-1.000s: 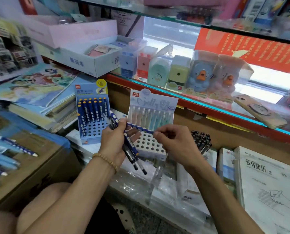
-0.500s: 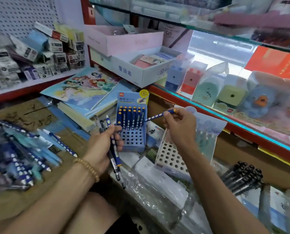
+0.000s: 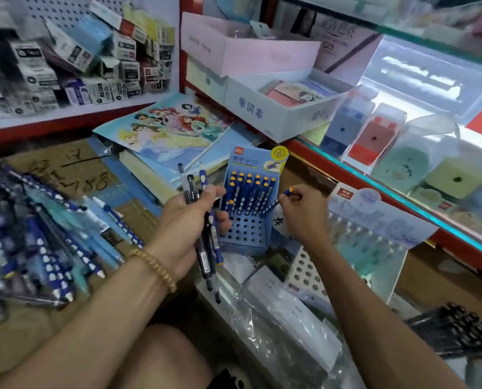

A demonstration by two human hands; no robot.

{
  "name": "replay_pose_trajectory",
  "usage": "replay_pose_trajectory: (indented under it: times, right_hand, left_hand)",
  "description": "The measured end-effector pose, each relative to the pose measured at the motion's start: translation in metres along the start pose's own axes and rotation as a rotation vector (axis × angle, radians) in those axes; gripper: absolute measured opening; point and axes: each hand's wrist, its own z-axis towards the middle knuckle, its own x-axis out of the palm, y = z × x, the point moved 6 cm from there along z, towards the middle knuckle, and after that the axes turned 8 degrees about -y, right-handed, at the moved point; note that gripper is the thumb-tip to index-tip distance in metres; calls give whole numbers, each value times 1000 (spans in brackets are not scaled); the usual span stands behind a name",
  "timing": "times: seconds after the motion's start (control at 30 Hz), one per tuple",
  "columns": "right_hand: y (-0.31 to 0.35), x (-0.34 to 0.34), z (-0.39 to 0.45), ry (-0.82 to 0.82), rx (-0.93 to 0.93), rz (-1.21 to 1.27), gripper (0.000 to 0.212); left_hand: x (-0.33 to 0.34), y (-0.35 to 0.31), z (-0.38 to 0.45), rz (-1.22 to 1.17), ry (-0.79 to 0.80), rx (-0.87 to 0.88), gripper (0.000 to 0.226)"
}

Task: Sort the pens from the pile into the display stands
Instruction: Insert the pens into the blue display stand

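Lowered from a raised, level pose, the pen [image 3: 283, 198] pinched in right hand [image 3: 304, 213] fingers slants tip-down into the blue stand [image 3: 248, 209]; left hand [image 3: 188, 220] grips spare pens [image 3: 207, 228], pile [image 3: 46, 237] at left.

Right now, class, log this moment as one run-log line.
left hand: grips pen bundle | right hand: pinches blue pen at blue stand | pile: unsorted
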Motion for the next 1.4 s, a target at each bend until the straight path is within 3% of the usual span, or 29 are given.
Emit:
replay_pose_trajectory:
  times: [0.13, 0.3, 0.63, 0.8, 0.87, 0.97, 1.03, 1.27, 1.4]
  right_hand:
    - [-5, 13, 7, 45, 30, 52, 15]
    - [-4, 21, 18, -11, 90, 117, 12]
    - [-7, 35, 20, 71, 4, -106, 31]
    - [10, 13, 5, -1, 41, 7, 11]
    - [26, 5, -13, 101, 62, 157, 20]
    - [55, 3, -50, 466, 106, 327, 36]
    - [64, 2, -70, 606, 129, 375, 30]
    - [54, -13, -72, 535, 166, 453, 11]
    - [55, -24, -61, 477, 224, 570, 7]
  left_hand:
    - [-3, -1, 3, 14, 5, -13, 26]
    - [1, -1, 5, -18, 24, -2, 23]
    - [11, 3, 2, -41, 57, -1, 18]
    - [11, 5, 4, -47, 58, 4, 17]
    - [10, 5, 5, -54, 48, 10, 17]
    - [9, 5, 8, -91, 18, 24, 16]
    - [7, 5, 9, -130, 1, 32, 15]
    - [-11, 1, 10, -55, -158, 68, 18]
    - [-13, 0, 10, -2, -107, 27, 14]
